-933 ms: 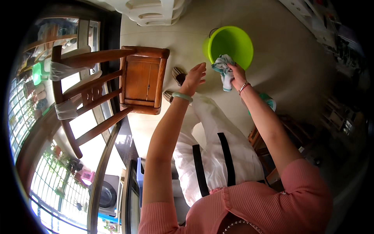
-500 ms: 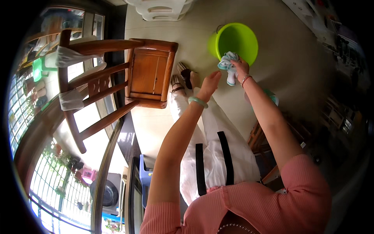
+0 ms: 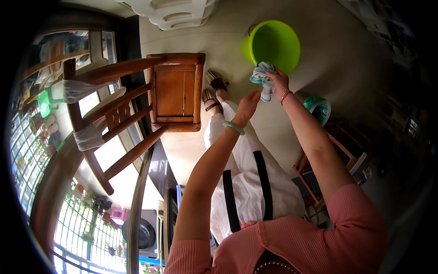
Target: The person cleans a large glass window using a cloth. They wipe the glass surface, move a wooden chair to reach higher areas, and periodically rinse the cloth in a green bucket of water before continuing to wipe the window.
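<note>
My right hand (image 3: pixel 280 81) grips a bunched white cloth with pale green edging (image 3: pixel 263 74). Part of the cloth hangs down below the fingers, and it sits in front of the near rim of a lime-green bucket (image 3: pixel 292 48). My left hand (image 3: pixel 248 106), with a pale green bangle on its wrist, is just left of the cloth's hanging end. It is loosely bent and open, with nothing visible in it; whether its fingertips touch the cloth I cannot tell. The inside of the bucket is in shadow.
To the left a wooden chair (image 3: pixel 175 93) has white wrappings on its back. A white plastic piece (image 3: pixel 182 13) is at the far edge. A bin with a green liner (image 3: pixel 318 109) and a wooden frame (image 3: pixel 315 182) stand right of my legs. Glazed doors (image 3: pixel 132 219) line the left.
My view has shifted, bringing the green-lined bin out from behind my right arm. Both hands stay close together by the bucket, and the right one keeps hold of the cloth.
</note>
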Demonstrator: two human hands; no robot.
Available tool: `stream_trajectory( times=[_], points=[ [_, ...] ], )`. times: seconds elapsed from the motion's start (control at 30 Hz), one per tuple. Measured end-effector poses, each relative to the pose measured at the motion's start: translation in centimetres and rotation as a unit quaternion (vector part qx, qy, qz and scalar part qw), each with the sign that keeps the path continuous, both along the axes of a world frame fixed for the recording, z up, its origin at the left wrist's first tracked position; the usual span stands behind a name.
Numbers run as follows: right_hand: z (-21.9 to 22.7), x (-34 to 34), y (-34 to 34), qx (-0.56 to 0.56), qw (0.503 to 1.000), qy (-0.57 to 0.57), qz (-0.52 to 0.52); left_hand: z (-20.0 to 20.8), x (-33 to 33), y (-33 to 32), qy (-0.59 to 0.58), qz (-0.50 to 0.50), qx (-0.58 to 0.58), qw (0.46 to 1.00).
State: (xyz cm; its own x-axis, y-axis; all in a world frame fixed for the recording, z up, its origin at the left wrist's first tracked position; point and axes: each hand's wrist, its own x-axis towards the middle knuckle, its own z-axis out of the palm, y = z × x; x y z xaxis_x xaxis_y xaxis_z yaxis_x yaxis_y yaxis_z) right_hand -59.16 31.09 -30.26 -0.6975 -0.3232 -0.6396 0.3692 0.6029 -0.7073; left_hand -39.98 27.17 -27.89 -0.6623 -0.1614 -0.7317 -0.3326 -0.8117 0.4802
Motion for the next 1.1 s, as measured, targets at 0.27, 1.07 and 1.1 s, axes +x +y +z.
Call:
stream_trajectory(
  times=[0.27,1.07,1.1],
  points=[
    [-1.6,-2.5,1.4,-0.025,0.996,0.000,-0.080,0.2,-1.2,-1.1,0.000,-0.012,0.022,1.000],
    [-12.7,-23.0,7.9,0.070,0.938,0.068,0.333,-9.8,-22.4,0.2,-0.075,0.149,0.106,0.980],
    [-13.7,-24.2,7.8,0.074,0.920,0.106,0.371,-11.2,-23.4,0.3,-0.075,0.157,0.092,0.980]
  ],
)
